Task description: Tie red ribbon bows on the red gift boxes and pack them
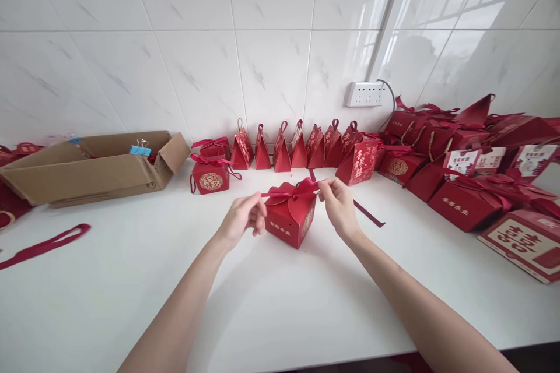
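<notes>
A small red gift box [284,224] with gold lettering stands on the white table, its scalloped top flaps folded together. Across its top runs a red ribbon [305,186]. To the left of the box, my left hand [243,218] pinches one part of this ribbon between thumb and fingertips. On the other side, my right hand [339,204] pinches the ribbon near the box's top right. The ribbon is stretched between the two hands. Behind my right hand a dark red ribbon strip [370,214] lies on the table.
An open cardboard box [96,180] with blue binder clips stands at the left. A loose ribbon [48,245] lies before it. Several triangular red boxes [281,151] line the tiled wall. Many red gift boxes [466,201] pile up at the right, below a power strip [367,94].
</notes>
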Tool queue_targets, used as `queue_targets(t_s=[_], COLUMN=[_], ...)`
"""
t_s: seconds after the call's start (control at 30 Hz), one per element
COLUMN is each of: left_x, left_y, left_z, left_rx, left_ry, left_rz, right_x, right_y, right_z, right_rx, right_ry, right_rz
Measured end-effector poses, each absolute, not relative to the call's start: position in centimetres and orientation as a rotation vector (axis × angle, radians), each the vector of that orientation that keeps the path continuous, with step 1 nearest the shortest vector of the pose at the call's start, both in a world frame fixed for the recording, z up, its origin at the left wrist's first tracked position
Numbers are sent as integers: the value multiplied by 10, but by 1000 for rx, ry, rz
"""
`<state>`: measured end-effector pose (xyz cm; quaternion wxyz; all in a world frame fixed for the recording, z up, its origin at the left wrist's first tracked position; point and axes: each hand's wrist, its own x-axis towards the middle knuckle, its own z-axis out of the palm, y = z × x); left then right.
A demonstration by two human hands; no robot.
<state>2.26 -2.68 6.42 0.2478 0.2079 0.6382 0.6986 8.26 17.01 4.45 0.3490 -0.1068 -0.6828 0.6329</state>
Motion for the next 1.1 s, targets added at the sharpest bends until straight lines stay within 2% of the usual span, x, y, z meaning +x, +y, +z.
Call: queue_targets(t_s=[0.2, 0.3, 0.57, 0.7, 0.87, 1.1], left_x=[0, -8, -16, -23, -16, 12], left_y=[-44, -55, -59, -59, -46, -12], left_z=[69, 75, 72, 78, 124, 199], left_rx=[275, 127, 24, 141, 626, 1360], left_ry=[1392, 1178, 1159, 1363, 1505, 2199], left_rz=[2565, 2821, 2987, 3054, 2863, 2028], right_x=[81, 88, 99, 105, 105, 90], right_y=[203, 218, 218, 212, 184, 133], right_z=[63, 80, 89, 99, 150, 211], right_rx=[-401, -488, -381, -154, 28, 236], right_ry=[-992, -813, -810, -1026, -1416, -1990], right_rz=[1912, 1942, 1963, 1772, 1718, 1571])
